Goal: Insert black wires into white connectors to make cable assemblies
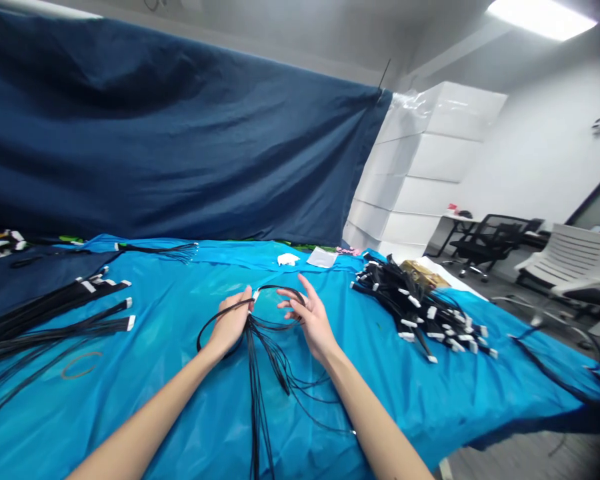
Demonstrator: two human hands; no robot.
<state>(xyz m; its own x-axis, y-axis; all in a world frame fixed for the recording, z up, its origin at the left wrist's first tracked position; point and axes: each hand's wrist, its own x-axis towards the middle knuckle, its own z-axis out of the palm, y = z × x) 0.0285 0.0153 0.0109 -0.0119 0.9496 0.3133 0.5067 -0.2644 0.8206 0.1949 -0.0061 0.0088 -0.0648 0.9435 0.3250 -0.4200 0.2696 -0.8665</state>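
Note:
Several thin black cables point(254, 387) hang down from a gathered point between my hands, with loops bending out to both sides. My left hand point(231, 322) is closed round the cables near a white band point(255, 300) at the gathered point. My right hand point(313, 317) stands to the right with its fingers spread, beside the right-hand loop point(280, 289); whether the fingers touch it I cannot tell. Loose cable ends fan out over the blue cloth under my right forearm.
A heap of black cables with white ends point(420, 307) lies on the right of the blue cloth point(170, 373). More cable bundles point(80, 327) and a tan ring point(81, 365) lie left. A white scrap point(288, 259) and a clear bag point(322, 257) are behind. White boxes point(430, 160) stand beyond.

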